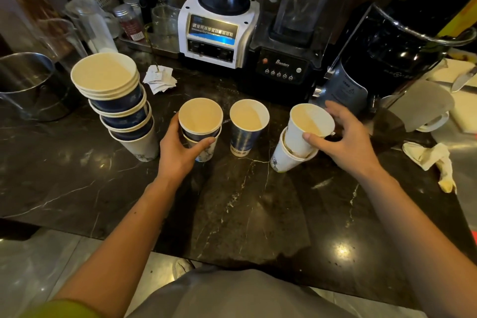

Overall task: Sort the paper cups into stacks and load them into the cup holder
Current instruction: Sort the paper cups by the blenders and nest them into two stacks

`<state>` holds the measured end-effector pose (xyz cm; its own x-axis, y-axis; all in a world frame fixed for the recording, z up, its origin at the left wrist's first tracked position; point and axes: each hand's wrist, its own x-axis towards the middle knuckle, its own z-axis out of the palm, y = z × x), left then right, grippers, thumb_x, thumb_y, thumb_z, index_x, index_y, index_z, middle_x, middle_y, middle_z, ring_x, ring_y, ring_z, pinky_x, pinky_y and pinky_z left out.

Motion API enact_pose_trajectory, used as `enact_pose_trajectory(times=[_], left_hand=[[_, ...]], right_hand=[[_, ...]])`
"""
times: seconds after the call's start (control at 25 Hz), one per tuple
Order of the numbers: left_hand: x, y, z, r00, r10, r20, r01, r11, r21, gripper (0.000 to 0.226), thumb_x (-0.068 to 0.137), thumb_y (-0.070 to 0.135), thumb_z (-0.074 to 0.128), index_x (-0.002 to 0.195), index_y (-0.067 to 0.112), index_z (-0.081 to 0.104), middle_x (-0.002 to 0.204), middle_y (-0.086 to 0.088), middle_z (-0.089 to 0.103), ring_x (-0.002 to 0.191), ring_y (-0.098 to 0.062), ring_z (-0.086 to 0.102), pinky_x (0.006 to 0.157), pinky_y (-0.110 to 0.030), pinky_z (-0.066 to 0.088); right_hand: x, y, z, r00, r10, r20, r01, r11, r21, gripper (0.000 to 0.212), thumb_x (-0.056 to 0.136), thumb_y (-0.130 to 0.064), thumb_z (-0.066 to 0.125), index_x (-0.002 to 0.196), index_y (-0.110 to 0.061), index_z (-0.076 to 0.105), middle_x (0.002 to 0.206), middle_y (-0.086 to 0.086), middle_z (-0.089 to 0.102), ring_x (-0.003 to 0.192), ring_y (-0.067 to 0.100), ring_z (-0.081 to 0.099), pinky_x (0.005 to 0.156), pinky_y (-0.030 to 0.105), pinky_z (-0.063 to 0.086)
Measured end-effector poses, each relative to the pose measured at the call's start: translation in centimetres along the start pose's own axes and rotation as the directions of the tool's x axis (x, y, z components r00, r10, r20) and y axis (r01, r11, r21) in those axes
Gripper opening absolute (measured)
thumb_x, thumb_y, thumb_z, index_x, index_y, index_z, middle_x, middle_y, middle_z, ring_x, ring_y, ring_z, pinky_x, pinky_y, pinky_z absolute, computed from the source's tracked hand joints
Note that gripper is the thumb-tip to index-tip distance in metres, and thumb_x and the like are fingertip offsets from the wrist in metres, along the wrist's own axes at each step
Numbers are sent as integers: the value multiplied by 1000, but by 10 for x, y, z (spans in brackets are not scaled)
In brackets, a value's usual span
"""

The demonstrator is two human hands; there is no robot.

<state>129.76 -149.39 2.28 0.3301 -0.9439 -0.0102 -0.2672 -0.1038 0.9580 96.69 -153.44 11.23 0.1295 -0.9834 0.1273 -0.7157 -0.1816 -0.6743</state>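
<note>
Evidently sorting: left hand (pixel 180 147) clasps the short blue stack (pixel 200 131) left of the lone blue cup (pixel 246 128); right hand (pixel 340 137) pinches a white cup (pixel 307 128), nesting it rightward.

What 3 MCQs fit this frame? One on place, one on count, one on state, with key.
1. Where does the tall cup stack stand?
A. left of the left hand
B. between the two hands
C. on the white blender

2. How many cups stand alone between the hands, touched by neither?
A. none
B. one
C. three

3. What is the right hand doing?
A. resting flat on the counter
B. gripping a knife
C. holding the top cup of a white stack

Key: 1 A, the stack sits on the counter left of the left hand. 2 B, only the single blue cup stands there. 3 C, thumb and fingers close on the white cup, tilted in the cups below it.
</note>
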Motion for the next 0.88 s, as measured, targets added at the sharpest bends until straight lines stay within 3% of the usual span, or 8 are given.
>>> enact_pose_trajectory(times=[0.16,0.32,0.44,0.56,0.68,0.76,0.88], left_hand=[[-1,3,0,1000,3,1,-3,1000,10,93,75,32,82,151,23,29,151,5,42,139,-12,39,113,-41,38],[-2,5,-2,1000,14,-8,-14,1000,16,91,75,32,82,150,22,31,151,5,43,137,-9,39,113,-41,39],[-3,8,2,999,34,5,-34,999,16,90,75,31,83,149,24,33,149,5,44,132,-3,38,112,-37,39],[-5,11,8,998,52,24,-53,998,30,89,75,31,83,148,23,33,149,4,45,129,0,37,111,-34,38],[-4,12,10,995,85,56,-87,995,38,87,75,32,83,147,21,36,147,4,48,129,0,40,109,-30,39],[0,-10,-30,997,48,-64,-47,999,13,86,75,32,83,147,21,37,142,10,49,129,-1,43,109,-28,40],[1,-13,-24,997,73,-5,-73,997,8,86,74,30,84,146,23,37,134,18,48,126,3,44,108,-25,39]], right_hand=[[3,7,9,987,65,148,-41,987,-157,84,74,-40,82,142,-16,40,135,-2,49,124,19,46,96,33,41],[2,20,24,939,139,316,-57,965,-256,113,63,-69,75,152,-18,26,153,2,37,141,23,33,114,47,33],[10,-1,20,963,86,254,-29,975,-219,114,69,-60,77,156,-21,15,163,0,18,149,19,16,118,36,18],[21,-56,29,966,-130,225,161,979,-123,98,76,-52,76,154,-22,24,160,-2,26,145,14,25,110,26,20],[44,-102,67,868,-252,427,339,930,-140,97,75,-56,75,153,-21,29,158,-1,30,144,15,28,113,29,23],[66,-153,131,737,-282,614,438,891,-116,101,73,-59,76,153,-20,28,158,0,31,144,17,28,114,34,25],[73,-158,144,721,-270,638,466,870,-159,102,72,-56,78,153,-19,30,154,3,36,141,23,32,111,37,28]])
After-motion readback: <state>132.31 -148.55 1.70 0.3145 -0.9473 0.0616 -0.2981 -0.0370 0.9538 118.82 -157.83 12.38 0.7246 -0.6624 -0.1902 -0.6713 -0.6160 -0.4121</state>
